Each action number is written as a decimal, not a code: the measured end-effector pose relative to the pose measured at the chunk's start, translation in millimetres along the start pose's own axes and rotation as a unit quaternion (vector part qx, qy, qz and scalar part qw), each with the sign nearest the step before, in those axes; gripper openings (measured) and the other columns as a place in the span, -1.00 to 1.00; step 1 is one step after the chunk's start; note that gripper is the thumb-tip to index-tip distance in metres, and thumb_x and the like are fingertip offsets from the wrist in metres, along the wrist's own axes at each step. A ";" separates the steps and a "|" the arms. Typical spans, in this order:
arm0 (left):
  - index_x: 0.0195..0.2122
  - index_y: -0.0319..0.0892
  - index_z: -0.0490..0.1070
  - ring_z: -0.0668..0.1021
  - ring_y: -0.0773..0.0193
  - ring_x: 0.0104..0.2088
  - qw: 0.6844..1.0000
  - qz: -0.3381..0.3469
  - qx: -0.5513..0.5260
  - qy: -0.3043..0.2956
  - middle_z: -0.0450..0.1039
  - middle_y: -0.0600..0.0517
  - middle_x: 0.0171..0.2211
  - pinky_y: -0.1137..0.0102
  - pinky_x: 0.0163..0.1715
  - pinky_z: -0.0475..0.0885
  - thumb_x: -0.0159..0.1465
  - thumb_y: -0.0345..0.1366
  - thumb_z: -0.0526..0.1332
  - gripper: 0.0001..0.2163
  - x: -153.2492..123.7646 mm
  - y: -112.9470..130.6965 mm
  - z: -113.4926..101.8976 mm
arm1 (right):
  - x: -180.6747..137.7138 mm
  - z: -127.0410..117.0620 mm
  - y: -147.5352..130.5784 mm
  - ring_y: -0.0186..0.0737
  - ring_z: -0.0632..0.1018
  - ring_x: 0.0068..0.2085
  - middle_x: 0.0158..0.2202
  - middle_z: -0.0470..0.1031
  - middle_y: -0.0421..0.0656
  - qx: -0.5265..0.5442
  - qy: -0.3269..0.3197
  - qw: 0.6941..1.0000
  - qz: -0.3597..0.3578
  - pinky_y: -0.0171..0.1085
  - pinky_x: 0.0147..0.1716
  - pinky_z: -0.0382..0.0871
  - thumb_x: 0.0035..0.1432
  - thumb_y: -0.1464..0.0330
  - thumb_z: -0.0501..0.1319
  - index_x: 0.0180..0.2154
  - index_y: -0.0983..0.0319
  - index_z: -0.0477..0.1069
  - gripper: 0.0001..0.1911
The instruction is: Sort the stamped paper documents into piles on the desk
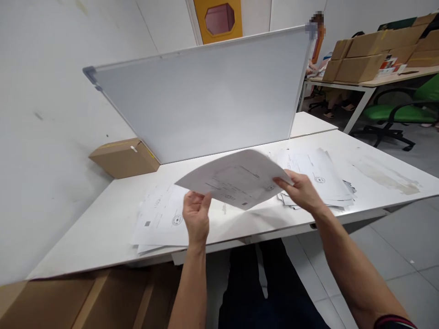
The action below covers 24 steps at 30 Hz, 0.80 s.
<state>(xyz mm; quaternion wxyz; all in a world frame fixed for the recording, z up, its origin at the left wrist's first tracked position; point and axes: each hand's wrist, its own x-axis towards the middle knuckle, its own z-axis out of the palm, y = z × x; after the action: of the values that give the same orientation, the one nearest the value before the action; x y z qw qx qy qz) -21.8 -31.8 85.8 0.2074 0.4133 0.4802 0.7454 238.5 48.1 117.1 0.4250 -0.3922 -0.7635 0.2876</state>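
Observation:
A printed sheet of paper [236, 176] is held up over the white desk, bowed along its length. My right hand [300, 189] pinches its right corner, thumb on the near face. At the lower left edge of the sheet, my left hand [197, 214] has its fingers curled with the thumb against the edge. Beneath and beside that hand lies a left stack of papers [156, 226], bearing a round stamp and a small dark square. A right stack of papers [308, 171], its edges uneven, lies beyond my right hand.
A whiteboard [212, 100] leans upright along the back of the desk [92, 233]. Beside it is a cardboard box [125, 157]; more cardboard boxes [85, 297] stand below at left. A green chair [394, 112] and a box-laden table [377, 82] are at right, with another person partly visible.

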 end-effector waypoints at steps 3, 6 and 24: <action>0.10 -0.03 0.12 0.44 0.23 -0.04 0.997 0.022 0.068 0.002 0.34 -0.07 -0.03 0.27 -0.01 0.32 -0.03 -0.26 0.38 -0.32 -1.9 3.1 -22.0 | 1.8 -34.6 -41.3 -0.20 0.48 -0.29 -0.30 0.52 -0.15 -0.215 -0.038 0.971 -0.101 -0.28 -0.31 0.27 0.19 0.37 0.03 -0.26 0.18 0.43 -0.80; 0.08 -0.06 0.20 0.32 0.12 0.11 0.983 0.003 0.171 -0.073 0.25 -0.09 0.09 0.19 0.09 0.21 -0.08 -0.25 0.40 -0.33 -15.7 -4.4 -34.8 | 0.6 -45.3 -71.7 -0.24 0.42 -0.43 -0.48 0.45 -0.16 -0.389 -0.107 0.904 -0.138 -0.26 -0.33 0.19 0.12 0.54 -0.03 -0.38 0.21 0.37 -0.76; -0.42 -0.19 0.55 0.55 0.07 -0.24 0.957 -0.180 0.179 -0.140 0.57 -0.02 -0.35 0.20 -0.12 0.42 0.01 -0.13 0.30 -0.77 -37.1 -47.5 -44.4 | 11.9 -2.7 -84.2 -0.38 0.21 -0.61 -0.62 0.30 -0.22 -0.482 -0.257 0.828 -0.128 -0.30 -0.56 -0.15 -0.05 0.66 -0.01 -0.51 0.23 0.24 -0.77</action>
<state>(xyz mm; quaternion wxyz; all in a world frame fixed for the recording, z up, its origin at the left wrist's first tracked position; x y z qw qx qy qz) -40.9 -60.6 19.4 0.3262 0.4502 0.6384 0.5323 207.1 13.9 188.4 0.0035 -0.3583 -0.9299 -0.0834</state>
